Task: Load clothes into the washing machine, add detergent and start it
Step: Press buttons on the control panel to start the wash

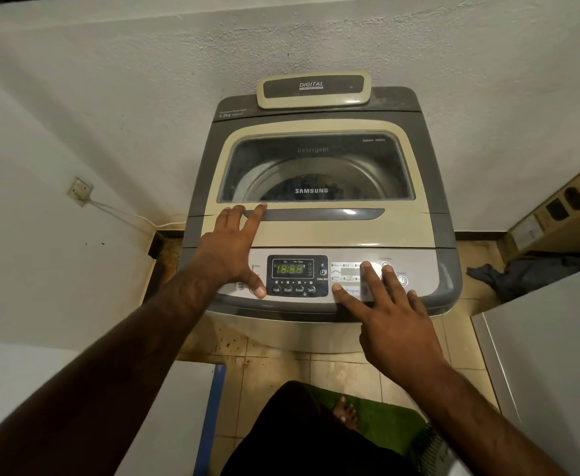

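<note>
Tiled floor (pixel 333 372) under washing machine (pixel 319 228), green mat (pixel 381 424), dark cloth (pixel 522 274).

Bare forearms, no sleeves; dark garment (pixel 302 438) over legs; bare foot (pixel 345 412).

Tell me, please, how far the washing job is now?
Done, it seems: the lid is closed and the display is lit, with dark laundry dimly visible through the glass. In hand: the right hand reaches the program buttons; the left hand rests on the lid. Detergent cannot be confirmed.
</note>
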Tool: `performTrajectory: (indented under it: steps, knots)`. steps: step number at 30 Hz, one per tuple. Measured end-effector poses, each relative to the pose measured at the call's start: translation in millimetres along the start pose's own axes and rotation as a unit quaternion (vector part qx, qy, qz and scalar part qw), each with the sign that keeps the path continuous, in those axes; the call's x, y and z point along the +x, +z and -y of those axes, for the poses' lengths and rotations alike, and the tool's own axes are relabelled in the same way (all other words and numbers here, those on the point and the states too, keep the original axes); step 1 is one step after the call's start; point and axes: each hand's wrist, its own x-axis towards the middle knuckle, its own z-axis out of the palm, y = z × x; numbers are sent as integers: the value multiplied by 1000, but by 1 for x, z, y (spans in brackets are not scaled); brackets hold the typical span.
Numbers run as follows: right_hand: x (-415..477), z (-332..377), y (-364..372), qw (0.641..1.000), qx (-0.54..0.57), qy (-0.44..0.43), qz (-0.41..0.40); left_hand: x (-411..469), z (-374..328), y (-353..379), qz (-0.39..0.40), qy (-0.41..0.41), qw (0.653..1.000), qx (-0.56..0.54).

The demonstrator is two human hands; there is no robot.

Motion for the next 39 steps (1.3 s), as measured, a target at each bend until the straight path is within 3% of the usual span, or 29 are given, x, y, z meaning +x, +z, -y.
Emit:
performTrajectory:
  steps: [30,39]
  knots:
    - [-5,-2,13,999,-12,8,-42,0,1,-1,-3,6,1000,-3]
    - [-28,-11,17,998,35,28,-43,2,4,2,-2,8,1000,-8]
